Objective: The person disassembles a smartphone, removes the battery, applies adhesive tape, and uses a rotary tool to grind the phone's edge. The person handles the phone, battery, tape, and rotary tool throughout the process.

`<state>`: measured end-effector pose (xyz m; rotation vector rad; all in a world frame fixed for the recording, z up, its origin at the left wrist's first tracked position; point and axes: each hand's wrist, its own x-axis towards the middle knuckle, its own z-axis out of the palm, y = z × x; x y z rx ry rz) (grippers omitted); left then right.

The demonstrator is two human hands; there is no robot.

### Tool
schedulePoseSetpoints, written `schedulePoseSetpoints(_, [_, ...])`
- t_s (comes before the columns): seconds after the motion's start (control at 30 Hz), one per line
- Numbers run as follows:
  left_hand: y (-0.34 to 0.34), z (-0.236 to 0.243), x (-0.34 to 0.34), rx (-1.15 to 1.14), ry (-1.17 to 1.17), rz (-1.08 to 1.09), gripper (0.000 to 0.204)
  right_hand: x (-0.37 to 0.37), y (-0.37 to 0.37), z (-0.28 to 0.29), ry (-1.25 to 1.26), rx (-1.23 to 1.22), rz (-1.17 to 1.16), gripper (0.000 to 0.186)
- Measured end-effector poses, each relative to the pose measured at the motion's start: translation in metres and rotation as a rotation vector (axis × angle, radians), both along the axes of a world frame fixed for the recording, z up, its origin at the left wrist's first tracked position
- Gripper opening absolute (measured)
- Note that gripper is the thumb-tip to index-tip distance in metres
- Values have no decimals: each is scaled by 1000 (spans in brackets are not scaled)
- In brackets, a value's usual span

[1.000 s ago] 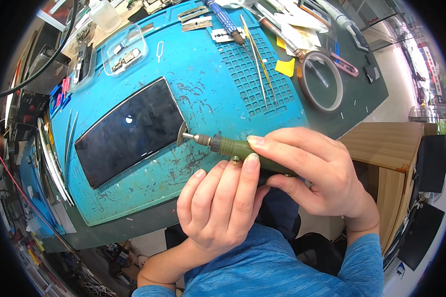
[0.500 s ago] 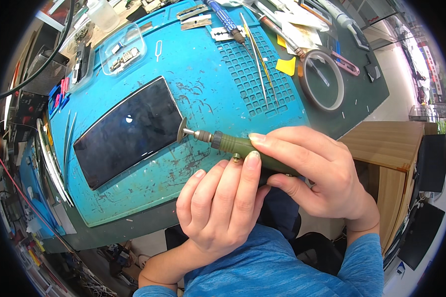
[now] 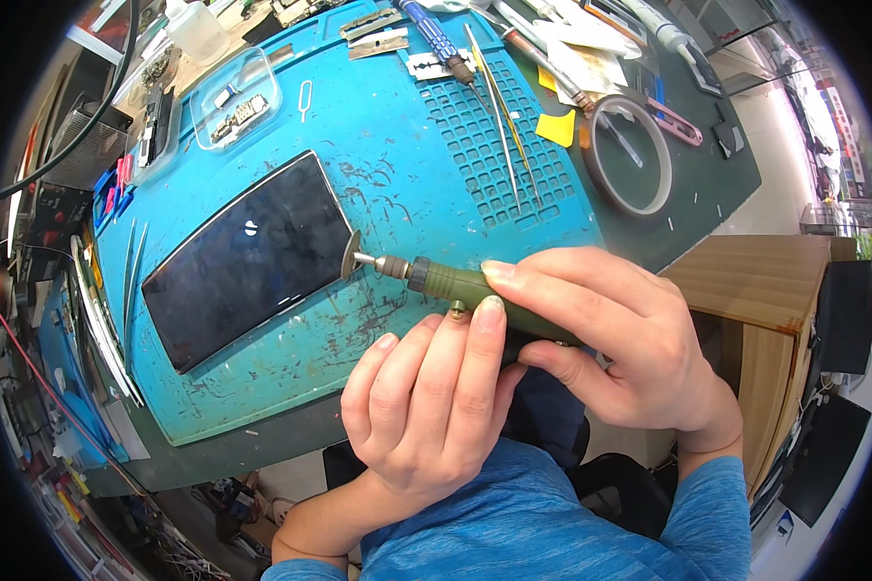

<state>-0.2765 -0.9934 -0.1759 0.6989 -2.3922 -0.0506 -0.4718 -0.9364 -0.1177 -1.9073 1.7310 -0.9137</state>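
Head view: grips a green rotary tool [image 3: 467,288] two-handed.
Wraps right hand [image 3: 622,337] around its body; curls left hand [image 3: 428,402] against its side; holds the grey disc [image 3: 351,256] at the right-hand corner of a dark-screened phone [image 3: 250,263] lying on a blue mat [image 3: 397,203]; cannot tell if touching.

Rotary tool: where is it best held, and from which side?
Likely by its green body, coming from the picture's right, fingers over the top and thumb below, much as the right hand has it. The body is the thickest part; the slim shaft at its left end carries a disc, better kept clear of fingers.
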Motion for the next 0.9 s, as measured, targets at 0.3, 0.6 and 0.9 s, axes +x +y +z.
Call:
schedulePoseSetpoints(0.3, [0,1,0,3,-1,0,53,1,0,1,-5,-9,-4,46])
schedulePoseSetpoints(0.6, [4,1,-3,37,5,98,37,1,0,0,-12,-4,-4,47])
schedulePoseSetpoints(0.9, [4,0,-4,32,12,98,37,1,1,0,-9,-2,-2,47])
